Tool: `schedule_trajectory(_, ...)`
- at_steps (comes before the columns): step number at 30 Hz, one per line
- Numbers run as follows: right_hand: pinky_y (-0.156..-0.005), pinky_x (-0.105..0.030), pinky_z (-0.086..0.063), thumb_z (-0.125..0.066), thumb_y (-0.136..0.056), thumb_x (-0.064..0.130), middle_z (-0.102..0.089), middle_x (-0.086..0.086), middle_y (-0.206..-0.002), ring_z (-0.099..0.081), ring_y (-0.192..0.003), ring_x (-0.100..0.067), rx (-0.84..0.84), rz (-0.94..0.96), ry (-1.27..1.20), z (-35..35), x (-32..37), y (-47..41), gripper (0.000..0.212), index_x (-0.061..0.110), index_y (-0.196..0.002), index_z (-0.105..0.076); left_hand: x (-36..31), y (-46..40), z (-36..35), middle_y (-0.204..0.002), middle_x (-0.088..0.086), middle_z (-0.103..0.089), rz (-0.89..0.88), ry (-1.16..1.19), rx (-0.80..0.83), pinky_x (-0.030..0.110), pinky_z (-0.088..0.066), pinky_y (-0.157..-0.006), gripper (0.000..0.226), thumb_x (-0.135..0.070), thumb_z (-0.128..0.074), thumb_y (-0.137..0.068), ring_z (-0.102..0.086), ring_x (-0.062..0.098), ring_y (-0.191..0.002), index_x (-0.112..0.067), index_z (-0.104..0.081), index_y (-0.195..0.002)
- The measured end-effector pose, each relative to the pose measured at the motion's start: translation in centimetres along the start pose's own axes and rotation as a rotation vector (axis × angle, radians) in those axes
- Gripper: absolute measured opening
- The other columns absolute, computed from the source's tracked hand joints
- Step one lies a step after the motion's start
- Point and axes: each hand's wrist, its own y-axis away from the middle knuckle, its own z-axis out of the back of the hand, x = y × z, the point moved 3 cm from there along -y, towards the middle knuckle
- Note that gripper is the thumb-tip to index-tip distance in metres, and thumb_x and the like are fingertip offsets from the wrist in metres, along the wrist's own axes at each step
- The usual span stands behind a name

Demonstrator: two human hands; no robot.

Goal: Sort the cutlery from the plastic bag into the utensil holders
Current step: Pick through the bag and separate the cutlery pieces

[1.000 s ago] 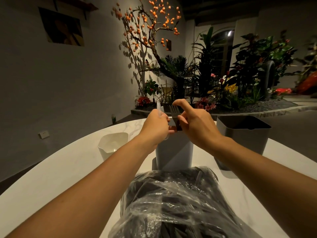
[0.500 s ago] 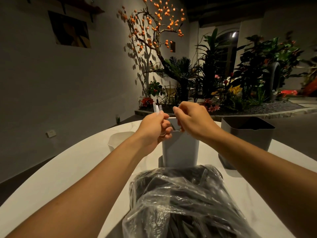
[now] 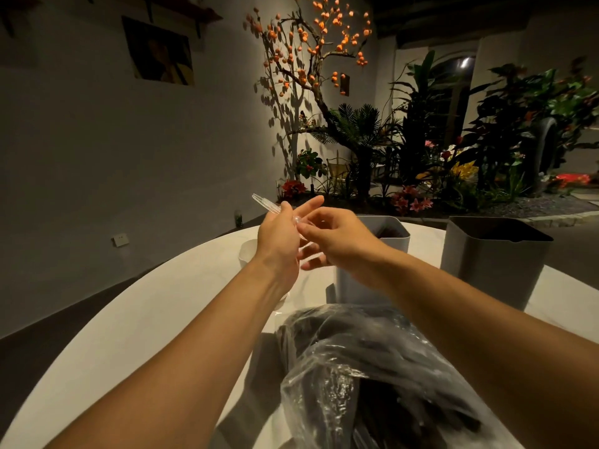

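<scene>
Cutlery [image 3: 266,202], clear plastic pieces, was held in the left hand [image 3: 280,241] above the table [image 3: 136,325], the tips projecting up and to the left past the knuckles. The left hand gripped the pieces with thumb and curled fingers while its forefinger lay extended. The right hand [image 3: 337,241] met the left at the near end of the clear pieces, its thumb and fingertip pinching there; the remaining fingers were loosely curled. Both hands stood in front of a small white cup [image 3: 248,254], largely hidden behind the left wrist. A light grey holder [image 3: 392,233] stood just behind the right hand, dark contents visible inside. A second, darker grey holder [image 3: 492,257] stood to its right, apart from it. The plastic bag [image 3: 366,377] lay on the table between the forearms, nearest the camera, with dark cutlery inside.
</scene>
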Motion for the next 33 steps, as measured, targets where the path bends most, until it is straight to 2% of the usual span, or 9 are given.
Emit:
schedule_trajectory(6, -0.063, -0.027, -0.06, -0.059, -0.097, 0.007, -0.07, -0.015, -0.102, -0.069, -0.078, -0.019, -0.092, 0.079, -0.062, -1.6, -0.3, -0.3, 0.018, -0.001, -0.111, -0.067, 0.2, 0.5, 1.8, -0.104, 0.008, -0.067, -0.006, 0.016, -0.114, 0.033, -0.056, -0.075, 0.03, -0.033, -0.034, -0.11, -0.066, 0.02, -0.098, -0.017, -0.058, -0.104)
schedule_trajectory(10, -0.061, -0.022, -0.053, -0.064, -0.095, 0.009, -0.072, -0.011, -0.096, -0.066, -0.078, -0.017, -0.123, 0.074, 0.053, -1.6, -0.3, -0.7, 0.013, 0.006, -0.105, -0.07, 0.2, 0.6, 3.6, -0.114, 0.017, -0.067, 0.043, 0.106, -0.081, 0.042, -0.054, -0.096, 0.034, -0.032, -0.035, -0.109, -0.067, 0.027, -0.107, -0.005, -0.055, -0.115)
schedule_trajectory(12, -0.061, -0.021, -0.051, -0.062, -0.096, 0.01, -0.071, -0.007, -0.094, -0.065, -0.076, -0.014, -0.142, 0.06, 0.11, -1.3, -0.2, -1.2, 0.014, 0.008, -0.106, -0.07, 0.1, 0.2, 5.1, -0.118, 0.017, -0.065, 0.029, 0.098, -0.172, 0.039, -0.055, -0.093, 0.03, -0.032, -0.038, -0.109, -0.067, 0.026, -0.104, -0.008, -0.051, -0.119)
schedule_trajectory(15, -0.068, -0.021, -0.051, -0.06, -0.098, 0.017, -0.07, 0.0, -0.104, -0.065, -0.085, -0.011, -0.157, 0.06, 0.397, -0.9, 0.1, -1.8, 0.016, 0.014, -0.112, -0.068, -0.4, 0.2, 7.8, -0.132, 0.0, -0.048, -0.247, -0.559, -0.356, 0.028, -0.048, -0.085, 0.026, -0.027, -0.047, -0.105, -0.055, 0.015, -0.107, -0.026, -0.045, -0.132)
schedule_trajectory(17, -0.08, -0.028, -0.054, -0.06, -0.099, 0.02, -0.067, 0.0, -0.111, -0.065, -0.098, -0.016, -0.132, 0.111, 0.643, -1.3, 0.5, -2.3, 0.016, 0.017, -0.112, -0.069, -0.6, 0.5, 8.3, -0.131, -0.002, -0.043, -0.585, -1.023, -0.266, 0.027, -0.048, -0.087, 0.035, -0.021, -0.059, -0.1, -0.051, 0.014, -0.107, -0.025, -0.054, -0.134)
schedule_trajectory(19, -0.089, -0.032, -0.053, -0.06, -0.098, 0.017, -0.067, -0.003, -0.118, -0.063, -0.108, -0.02, -0.092, 0.166, 0.808, -2.0, 0.9, -2.9, 0.017, 0.017, -0.113, -0.069, 0.0, 0.2, 8.1, -0.124, 0.0, -0.048, -0.71, -1.245, -0.101, 0.031, -0.051, -0.089, 0.04, -0.02, -0.067, -0.095, -0.053, 0.015, -0.102, -0.019, -0.059, -0.134)
schedule_trajectory(25, -0.066, -0.021, -0.047, -0.061, -0.097, 0.012, -0.065, -0.006, -0.114, -0.06, -0.097, -0.021, -0.08, 0.262, 0.882, -3.2, 1.2, -5.5, 0.024, 0.017, -0.12, -0.054, -0.9, -3.2, 8.6, -0.102, -0.005, -0.054, -0.568, -1.233, -0.045, 0.028, -0.046, -0.081, 0.023, -0.024, -0.069, -0.094, -0.053, 0.013, -0.091, -0.018, -0.068, -0.116)
schedule_trajectory(30, -0.077, -0.03, -0.053, -0.061, -0.098, 0.021, -0.064, -0.007, -0.108, -0.061, -0.096, -0.023, -0.125, 0.338, 0.876, -4.2, 0.5, -7.9, 0.025, 0.013, -0.12, -0.053, -0.3, -5.7, 9.5, -0.09, -0.004, -0.066, -0.439, -1.035, -0.061, 0.03, -0.048, -0.078, 0.01, -0.023, -0.069, -0.095, -0.058, 0.006, -0.079, -0.019, -0.075, -0.101)
schedule_trajectory(33, -0.09, -0.034, -0.052, -0.068, -0.092, 0.016, -0.062, -0.006, -0.12, -0.058, -0.109, -0.023, -0.136, 0.338, 0.926, -4.8, -1.0, -9.4, 0.034, 0.015, -0.124, -0.059, 1.0, -6.9, 10.4, -0.099, 0.0, -0.073, -0.337, -1.002, -0.072, 0.036, -0.052, -0.083, 0.01, -0.027, -0.072, -0.092, -0.063, 0.018, -0.093, -0.022, -0.078, -0.098)
